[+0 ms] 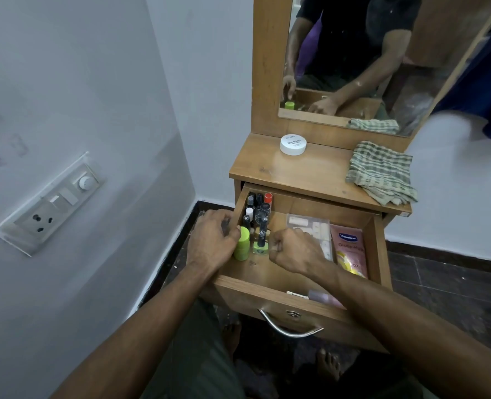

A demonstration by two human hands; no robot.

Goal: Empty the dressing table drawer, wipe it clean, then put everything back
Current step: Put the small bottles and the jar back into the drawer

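Item: open wooden drawer [376, 243], emptying judged just begun.
Left hand [214, 240] grips lime-green cylindrical bottle [242, 243] at drawer's left wall; right hand [293, 251] curled, contents unclear. Next: lift bottle onto bench [310, 171] by white jar [293, 144] and checked cloth [382, 171].

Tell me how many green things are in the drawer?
2. A green cylinder stands at the drawer's left side, touched by the left hand; a green bottle stands just right of it. Others may be hidden.

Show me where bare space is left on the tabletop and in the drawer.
Tabletop: bare wood between the white jar and checked cloth. Drawer: bare strip along the front, under the hands. Its left side is crowded with small bottles; packets fill the right.
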